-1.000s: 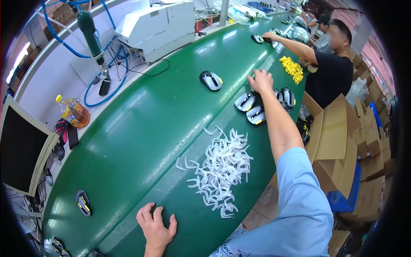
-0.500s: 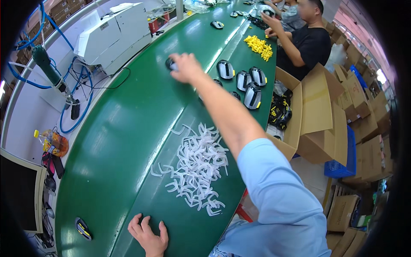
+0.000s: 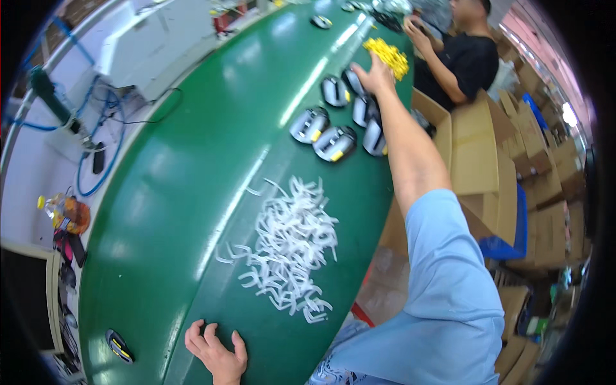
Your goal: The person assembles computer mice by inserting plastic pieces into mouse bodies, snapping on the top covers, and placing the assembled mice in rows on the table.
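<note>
My left hand rests on the green worktop near its front edge, fingers apart and holding nothing. My right arm reaches far across to the right side. There my right hand is spread, thumb out, above a group of black-and-grey mouse-shaped devices with yellow tabs. One device lies just by its thumb; another device is a little nearer. Closer to me sit a device and a tilted device. Small yellow parts are heaped just beyond my fingers. Between my hands lies a pile of translucent white curved strips.
A single device lies at the near left, another device far off. An open carton stands right of the worktop. A co-worker sits beyond it. A monitor, bottle and hanging green tool line the left.
My right hand has moved right and away, from the dark device it was gripping mid-worktop to the group beside the yellow parts, and its fingers have spread. My left hand stays put.
</note>
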`<state>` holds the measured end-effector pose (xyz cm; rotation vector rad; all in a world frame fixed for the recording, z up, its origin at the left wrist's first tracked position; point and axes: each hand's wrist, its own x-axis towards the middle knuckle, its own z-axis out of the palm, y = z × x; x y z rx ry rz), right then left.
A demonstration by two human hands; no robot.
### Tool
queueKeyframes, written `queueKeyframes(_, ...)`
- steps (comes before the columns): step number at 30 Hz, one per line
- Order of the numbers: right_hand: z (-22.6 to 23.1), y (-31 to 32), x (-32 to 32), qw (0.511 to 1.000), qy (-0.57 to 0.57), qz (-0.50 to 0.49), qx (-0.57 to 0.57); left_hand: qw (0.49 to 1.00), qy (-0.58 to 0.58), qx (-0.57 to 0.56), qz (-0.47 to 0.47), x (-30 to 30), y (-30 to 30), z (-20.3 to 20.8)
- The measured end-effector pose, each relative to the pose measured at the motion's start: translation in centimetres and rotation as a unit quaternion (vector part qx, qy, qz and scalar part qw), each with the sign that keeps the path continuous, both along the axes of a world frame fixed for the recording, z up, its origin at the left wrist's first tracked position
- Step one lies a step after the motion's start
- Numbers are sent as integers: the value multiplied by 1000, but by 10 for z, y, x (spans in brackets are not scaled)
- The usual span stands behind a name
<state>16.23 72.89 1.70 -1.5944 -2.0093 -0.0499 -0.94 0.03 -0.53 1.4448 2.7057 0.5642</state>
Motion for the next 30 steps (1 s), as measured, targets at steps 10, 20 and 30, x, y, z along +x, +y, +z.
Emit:
queueKeyframes(10,-78,-29,263,997,50,36,-47,999,20,23,-14,-8,0,-5)
queueKeyframes(20,-205,-126,294,800,-296,165,-494,997,80,12,4,-5,-2,0)
queueKeyframes(30,-212,-110,320,836,-401,142,-348,993,88,76,24,-3,16,1)
